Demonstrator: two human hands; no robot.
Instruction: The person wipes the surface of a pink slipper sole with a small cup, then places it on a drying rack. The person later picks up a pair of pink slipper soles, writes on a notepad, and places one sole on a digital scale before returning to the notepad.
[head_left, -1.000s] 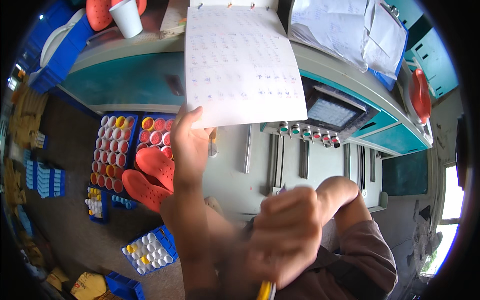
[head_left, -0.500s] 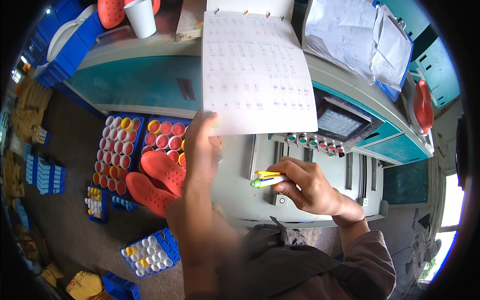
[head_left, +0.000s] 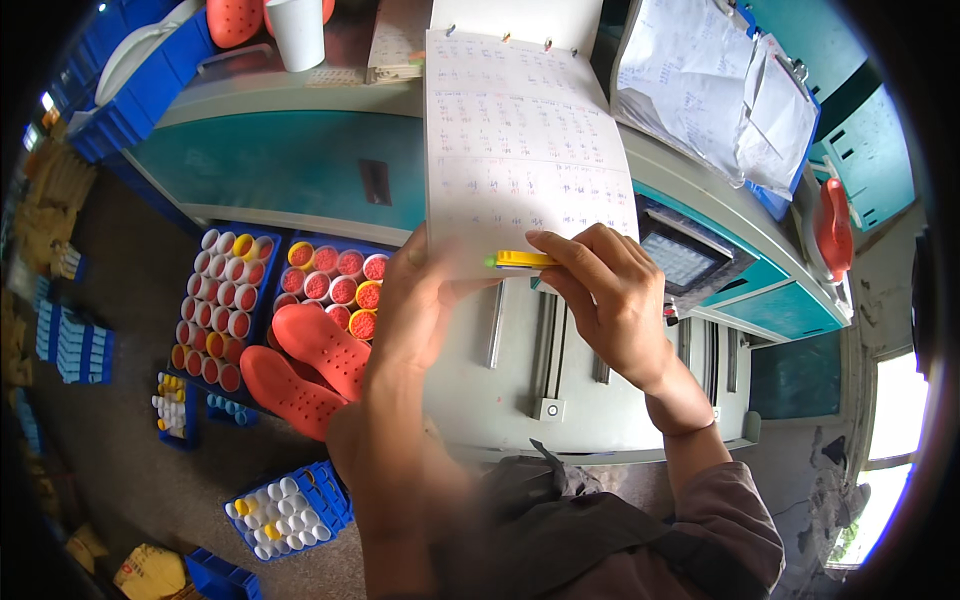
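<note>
A ring-bound notebook [head_left: 530, 150] with handwritten rows lies open in front of me, its lower edge sticking out over the machine's front. My left hand [head_left: 412, 300] grips its lower left corner, the fingers partly hidden behind the page. Between the thumb and fingers of my right hand [head_left: 612, 295] is a yellow pen [head_left: 522, 259] with a green end, pointing left across the bottom of the page. Whether the pen touches the paper I cannot tell.
Crumpled sheets on a clipboard [head_left: 690, 90] lie at the upper right, above a control screen [head_left: 685, 250]. A white cup [head_left: 297, 35] stands at the back left. Red insoles [head_left: 320, 345] rest by blue crates of cups filled with red pieces [head_left: 343, 290]. Another crate [head_left: 335, 500] sits on the floor.
My right hand has moved up and slightly left, bringing the pen from below the notebook to its lower edge. My left hand still holds the notebook, and the whole view has shifted a little.
</note>
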